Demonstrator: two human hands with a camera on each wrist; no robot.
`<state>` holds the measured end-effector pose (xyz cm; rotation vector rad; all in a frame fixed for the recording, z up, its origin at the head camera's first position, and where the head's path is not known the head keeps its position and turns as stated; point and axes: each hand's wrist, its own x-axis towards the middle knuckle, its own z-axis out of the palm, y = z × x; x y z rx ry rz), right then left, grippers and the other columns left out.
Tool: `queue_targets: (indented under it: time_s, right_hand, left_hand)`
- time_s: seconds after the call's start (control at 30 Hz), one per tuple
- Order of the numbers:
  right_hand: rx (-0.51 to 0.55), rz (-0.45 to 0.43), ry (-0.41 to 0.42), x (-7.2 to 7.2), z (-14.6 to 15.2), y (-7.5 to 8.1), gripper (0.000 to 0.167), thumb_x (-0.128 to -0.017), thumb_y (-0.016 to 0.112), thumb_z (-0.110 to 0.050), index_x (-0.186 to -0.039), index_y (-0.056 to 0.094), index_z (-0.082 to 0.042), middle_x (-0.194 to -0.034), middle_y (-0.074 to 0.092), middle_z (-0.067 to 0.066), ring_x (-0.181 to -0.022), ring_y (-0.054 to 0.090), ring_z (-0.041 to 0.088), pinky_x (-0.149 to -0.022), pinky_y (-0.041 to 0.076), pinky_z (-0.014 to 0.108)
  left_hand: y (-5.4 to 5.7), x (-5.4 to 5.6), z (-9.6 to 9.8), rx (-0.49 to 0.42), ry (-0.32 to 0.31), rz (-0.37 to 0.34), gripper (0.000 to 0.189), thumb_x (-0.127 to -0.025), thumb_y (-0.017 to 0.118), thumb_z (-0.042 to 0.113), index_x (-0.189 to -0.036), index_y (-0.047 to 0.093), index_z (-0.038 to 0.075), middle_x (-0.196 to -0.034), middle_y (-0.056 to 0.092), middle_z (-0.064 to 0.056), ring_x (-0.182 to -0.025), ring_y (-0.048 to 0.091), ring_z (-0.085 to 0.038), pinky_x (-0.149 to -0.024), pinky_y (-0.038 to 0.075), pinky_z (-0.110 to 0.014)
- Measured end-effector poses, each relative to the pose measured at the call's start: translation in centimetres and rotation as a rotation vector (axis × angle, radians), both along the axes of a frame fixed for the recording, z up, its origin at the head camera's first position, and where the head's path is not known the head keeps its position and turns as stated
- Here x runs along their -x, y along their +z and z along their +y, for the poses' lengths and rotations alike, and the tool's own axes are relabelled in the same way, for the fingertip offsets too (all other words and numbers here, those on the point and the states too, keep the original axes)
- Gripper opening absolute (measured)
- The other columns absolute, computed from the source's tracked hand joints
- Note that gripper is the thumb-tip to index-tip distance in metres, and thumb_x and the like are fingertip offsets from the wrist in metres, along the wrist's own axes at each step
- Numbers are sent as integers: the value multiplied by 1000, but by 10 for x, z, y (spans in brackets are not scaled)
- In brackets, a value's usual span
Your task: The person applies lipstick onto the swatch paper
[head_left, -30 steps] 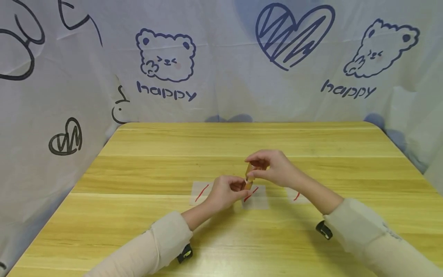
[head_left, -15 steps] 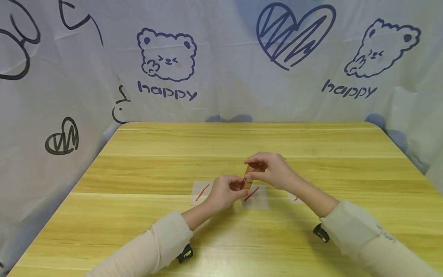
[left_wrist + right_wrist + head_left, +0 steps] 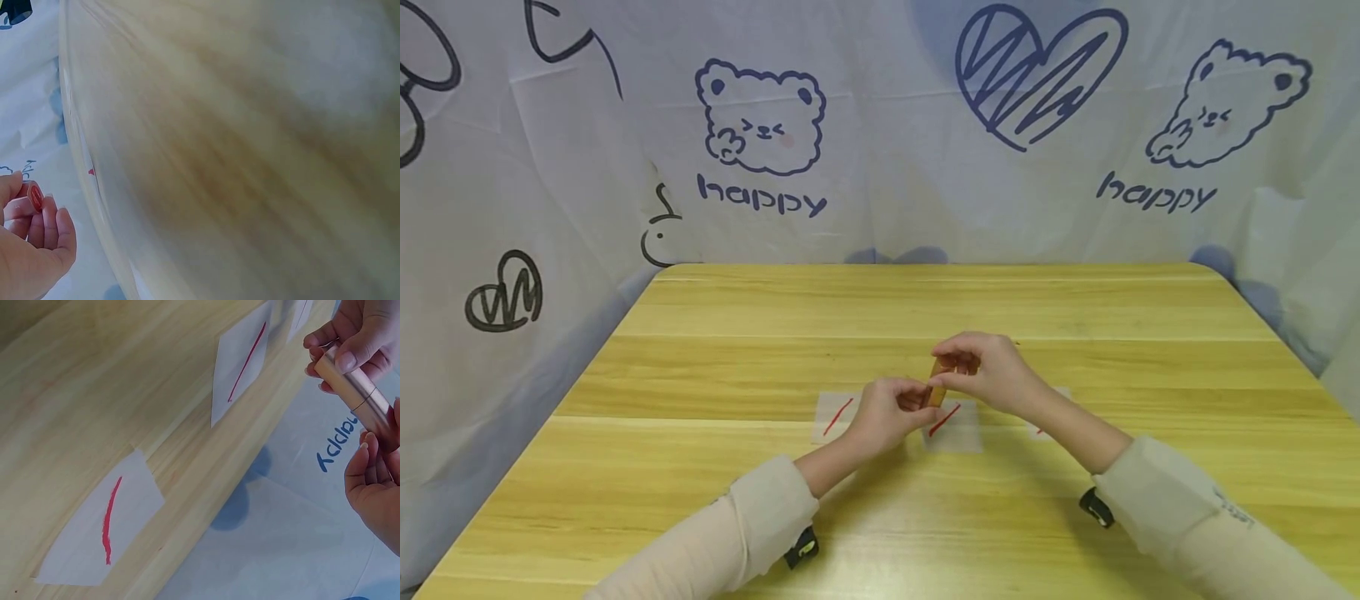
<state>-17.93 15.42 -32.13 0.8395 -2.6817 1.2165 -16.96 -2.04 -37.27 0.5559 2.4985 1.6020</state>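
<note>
A shiny rose-gold lipstick tube is held between both hands above the middle of the table. My left hand pinches its lower end, thumb nearest me. The upper end is gripped by my right hand, thumb and fingers around the cap. In the right wrist view the lipstick tube is in one piece, with a thin seam across it. A round red label on the tube's end shows in the left wrist view. Fingers hide parts of the tube.
Beneath the hands, a white paper with a red stroke lies on the wooden table. Similar papers lie to the left and right, the right one partly covered by the right forearm. A white curtain with drawings hangs behind.
The right hand has moved slightly down toward the left hand, and the pale gap between cap and base has closed. The left hand has stayed in place.
</note>
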Motion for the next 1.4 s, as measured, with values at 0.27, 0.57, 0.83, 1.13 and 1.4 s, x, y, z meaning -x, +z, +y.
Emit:
queue_targets:
  time_s: [0.27,0.57,0.83,1.13,1.4]
  right_hand:
    - [22,-9,17,2,4,-1,26,-79,72,-9,-102,67,3,-85,68,9,-73,59,11,-61,49,20]
    - [20,-21,-7,9,7,-1,25,-81,70,-9,-103,67,2,-87,69,10,-77,61,14,-64,50,21]
    - [-12,-19,-13,17,11,2,24,-82,69,-8,-103,67,3,-89,69,12,-81,62,20,-67,52,26]
    - [-24,-19,-52,30,10,5,27,-81,70,-7,-106,66,3,-89,68,13,-82,61,22,-69,53,30]
    - [-42,2,-96,44,6,5,27,-81,70,-7,-106,67,4,-87,68,13,-82,63,24,-69,54,32]
  left_hand:
    - [1,3,1,4,12,-14,21,-80,71,6,-98,69,-4,-91,70,-18,-81,68,-23,-68,56,-22]
    - [1,12,5,-2,-15,3,20,-81,70,8,-98,70,-3,-93,71,-17,-83,69,-23,-69,56,-22]
    - [4,22,6,17,-46,-32,24,-84,68,11,-104,68,-1,-98,70,-16,-88,67,-23,-73,56,-25]
    - [5,40,14,26,-18,44,23,-83,69,9,-103,68,-3,-98,70,-16,-88,67,-25,-73,56,-25]
    - [5,57,19,26,33,110,19,-82,70,7,-97,69,-4,-94,71,-17,-85,68,-27,-73,56,-25]
